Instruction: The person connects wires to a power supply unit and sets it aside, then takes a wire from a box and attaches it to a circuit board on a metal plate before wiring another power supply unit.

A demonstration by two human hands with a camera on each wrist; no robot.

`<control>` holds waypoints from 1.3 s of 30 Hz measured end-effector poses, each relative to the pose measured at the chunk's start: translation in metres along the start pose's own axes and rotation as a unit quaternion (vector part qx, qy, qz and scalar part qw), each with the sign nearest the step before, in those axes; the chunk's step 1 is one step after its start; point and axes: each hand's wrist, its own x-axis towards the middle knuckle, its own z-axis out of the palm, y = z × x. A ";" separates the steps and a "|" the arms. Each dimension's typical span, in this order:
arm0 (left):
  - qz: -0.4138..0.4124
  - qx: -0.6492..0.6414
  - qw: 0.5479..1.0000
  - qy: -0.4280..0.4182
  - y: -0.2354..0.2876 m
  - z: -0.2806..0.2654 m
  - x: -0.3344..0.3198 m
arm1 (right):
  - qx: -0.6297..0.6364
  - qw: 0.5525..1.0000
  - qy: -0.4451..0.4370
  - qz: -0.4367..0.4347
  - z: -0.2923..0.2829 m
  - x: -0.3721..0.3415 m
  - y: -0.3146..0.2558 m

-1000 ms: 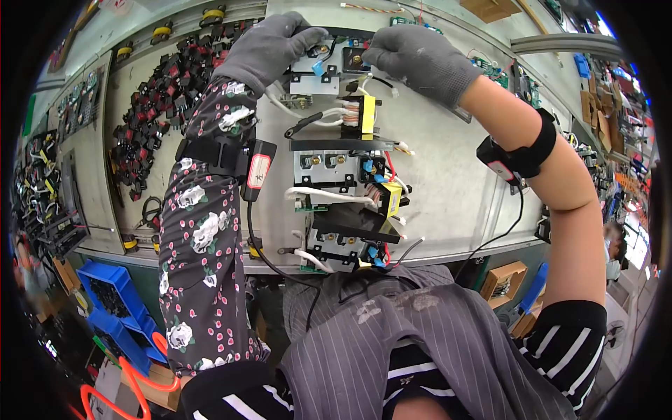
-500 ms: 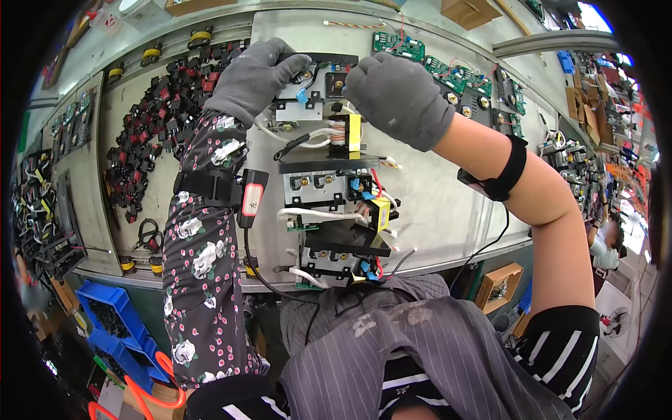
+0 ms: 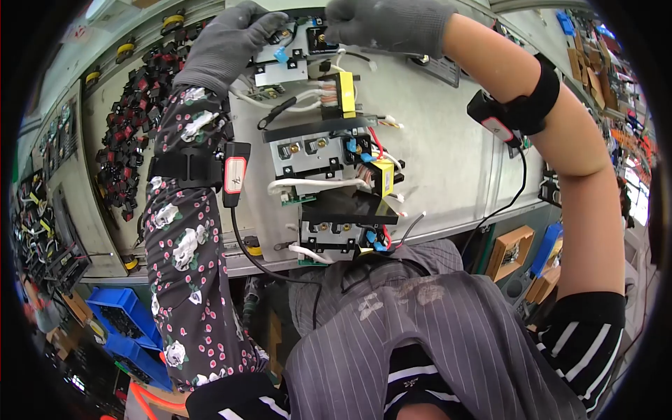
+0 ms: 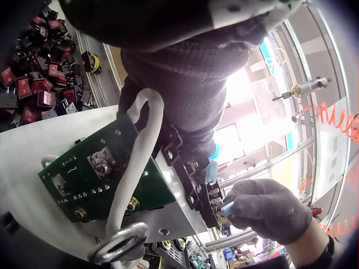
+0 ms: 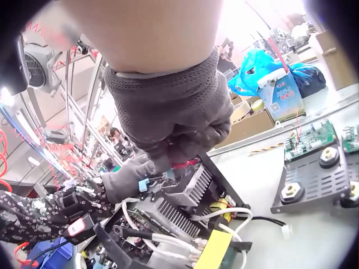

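Observation:
At the far end of a row of circuit assemblies, my gloved left hand (image 3: pixel 227 45) grips the left side of the farthest assembly (image 3: pixel 283 72), thumb near a brass bolt on its metal plate. A blue wire sleeve (image 3: pixel 281 54) hangs beside that thumb. My gloved right hand (image 3: pixel 388 24) is at the assembly's right end, by a black block with a brass screw (image 3: pixel 322 38). In the left wrist view the right fingers pinch a small light-blue connector (image 4: pixel 227 209). Something red (image 5: pixel 185 164) shows under those fingers in the right wrist view. Grey heatsinks (image 5: pixel 196 185) sit below.
Two more assemblies (image 3: pixel 315 155) stand nearer me, with yellow-wrapped transformers (image 3: pixel 346 94) and white cables. Many red-and-black rocker switches (image 3: pixel 129 133) lie heaped on the left. On the right are black plates with brass nuts (image 5: pixel 314 174) and green boards (image 5: pixel 308 140). Blue bins (image 3: pixel 122 315) stand below left.
The head view has shifted. My right hand, earlier raised over the right end, has moved farther back along the assembly. My left hand keeps its grip on the left side.

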 end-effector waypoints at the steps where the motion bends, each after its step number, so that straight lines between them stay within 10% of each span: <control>1: -0.021 0.012 1.000 0.011 0.011 0.001 -0.004 | -0.094 0.995 0.015 -0.039 0.003 0.000 -0.004; 11: -0.018 -0.006 1.000 0.010 0.000 0.002 -0.002 | -0.275 0.936 0.170 -0.141 0.042 -0.012 -0.014; 18: -0.023 -0.092 0.994 -0.049 -0.028 0.002 0.010 | -0.210 0.974 0.066 -0.049 0.027 -0.010 -0.028; 22: -0.027 0.061 0.998 -0.018 -0.009 -0.001 0.006 | -0.242 0.967 0.067 -0.051 0.020 -0.012 -0.029; 24: -0.018 0.050 0.998 -0.017 -0.007 -0.002 0.002 | -0.186 0.940 0.262 -0.117 0.031 -0.012 -0.024; 34: -0.014 0.102 0.995 -0.013 -0.004 -0.007 -0.001 | -0.212 0.957 0.106 -0.168 0.033 0.022 -0.041; 39: -0.025 0.104 0.994 0.013 -0.004 -0.004 0.001 | -0.083 0.971 0.224 -0.024 0.032 0.024 -0.030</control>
